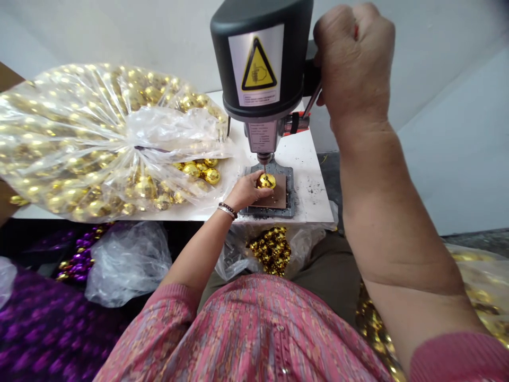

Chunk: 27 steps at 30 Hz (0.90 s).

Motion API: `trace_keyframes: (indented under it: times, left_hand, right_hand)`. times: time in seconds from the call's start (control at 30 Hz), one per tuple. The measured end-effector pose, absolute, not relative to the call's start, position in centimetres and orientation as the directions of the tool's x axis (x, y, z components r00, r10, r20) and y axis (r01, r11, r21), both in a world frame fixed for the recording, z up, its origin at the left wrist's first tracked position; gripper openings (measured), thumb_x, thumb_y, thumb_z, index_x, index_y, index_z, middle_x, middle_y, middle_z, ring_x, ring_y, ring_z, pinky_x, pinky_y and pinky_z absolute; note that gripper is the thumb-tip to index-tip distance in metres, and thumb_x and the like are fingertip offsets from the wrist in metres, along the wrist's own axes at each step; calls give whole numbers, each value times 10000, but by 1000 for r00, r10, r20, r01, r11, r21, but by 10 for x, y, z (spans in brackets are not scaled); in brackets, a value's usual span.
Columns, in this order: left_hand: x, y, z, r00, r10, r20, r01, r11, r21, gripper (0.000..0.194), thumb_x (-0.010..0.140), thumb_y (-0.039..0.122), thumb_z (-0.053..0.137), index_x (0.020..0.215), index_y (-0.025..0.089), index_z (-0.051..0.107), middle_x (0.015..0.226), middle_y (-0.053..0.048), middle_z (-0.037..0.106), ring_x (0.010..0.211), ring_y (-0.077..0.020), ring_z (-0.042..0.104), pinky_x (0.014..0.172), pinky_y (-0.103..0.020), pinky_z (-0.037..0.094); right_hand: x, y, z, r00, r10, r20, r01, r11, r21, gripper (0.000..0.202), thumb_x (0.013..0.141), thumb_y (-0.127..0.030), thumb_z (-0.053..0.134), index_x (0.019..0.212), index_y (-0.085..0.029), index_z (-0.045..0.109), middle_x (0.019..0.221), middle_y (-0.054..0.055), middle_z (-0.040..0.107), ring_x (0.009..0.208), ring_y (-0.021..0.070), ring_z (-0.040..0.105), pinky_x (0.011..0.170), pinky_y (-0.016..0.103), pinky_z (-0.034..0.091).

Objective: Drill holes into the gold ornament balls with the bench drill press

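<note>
My left hand (246,191) is closed around a shiny gold ball (266,181), holding it against a brown board (280,193) on the grey base (289,208) of a small drill press (258,58). The thin drill bit (264,167) points straight down at the ball's top; whether it has entered the ball is too small to tell. Raised high at the right of the machine, my right hand (356,58) is wrapped around the end of its feed lever (313,101). The grip itself is mostly hidden by my fingers.
A large clear bag of gold balls (95,154) fills the white table's (310,164) left side, with loose gold balls (201,171) at its mouth. Dark shavings lie around the base. An open bag of gold balls (272,249) hangs below the table edge; purple balls (47,329) are at lower left.
</note>
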State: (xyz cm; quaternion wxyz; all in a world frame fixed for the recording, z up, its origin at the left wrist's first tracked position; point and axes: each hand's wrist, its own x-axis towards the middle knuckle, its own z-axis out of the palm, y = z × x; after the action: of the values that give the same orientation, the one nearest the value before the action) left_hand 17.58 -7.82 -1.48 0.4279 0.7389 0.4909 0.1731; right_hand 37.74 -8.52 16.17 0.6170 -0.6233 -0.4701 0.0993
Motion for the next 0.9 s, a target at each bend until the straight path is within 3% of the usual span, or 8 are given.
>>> trace_keyframes:
  times: [0.17, 0.37, 0.53, 0.7, 0.9]
  left_hand:
    - [178, -84, -15, 402, 897, -182, 586, -98, 805, 671, 818, 258, 989, 1460, 150, 828, 1177, -46, 895, 1046, -226, 788, 998, -309, 623]
    - [178, -88, -15, 419, 891, -173, 551, -98, 829, 586, 827, 251, 984, 1389, 152, 853, 1102, -39, 887, 988, -226, 778, 942, -301, 614]
    - [179, -90, -17, 412, 894, -177, 541, -84, 837, 542, 849, 237, 964, 1373, 156, 852, 1146, -40, 882, 1022, -223, 777, 955, -287, 602]
    - [177, -90, -22, 433, 885, -171, 551, -109, 828, 565, 862, 289, 938, 1404, 174, 831, 1155, -25, 871, 1042, -221, 768, 971, -293, 588]
    - [175, -87, -28, 467, 872, -148, 504, -125, 854, 488, 861, 321, 917, 1322, 186, 830, 1141, -13, 856, 1052, -218, 758, 952, -289, 585]
  right_hand:
    - [373, -101, 160, 510, 709, 488, 503, 215, -837, 415, 1113, -238, 538, 772, -230, 301, 763, -44, 318, 742, 57, 282, 676, 227, 287]
    - [365, -151, 134, 360, 665, 654, 649, 325, -688, 299, 960, -186, 619, 805, -225, 365, 718, -61, 352, 697, 59, 301, 774, 273, 353]
    - [370, -171, 87, 283, 584, 761, 752, 357, -553, 171, 963, -330, 602, 859, -234, 506, 782, -37, 494, 697, 86, 421, 772, 281, 479]
    - [378, -169, 53, 176, 466, 867, 839, 390, -380, 126, 1015, -357, 622, 942, -255, 628, 780, -23, 569, 666, 107, 492, 680, 285, 451]
    - [380, -165, 34, 169, 380, 910, 861, 393, -324, 173, 1074, -383, 607, 980, -247, 661, 800, -10, 616, 701, 122, 557, 686, 290, 471]
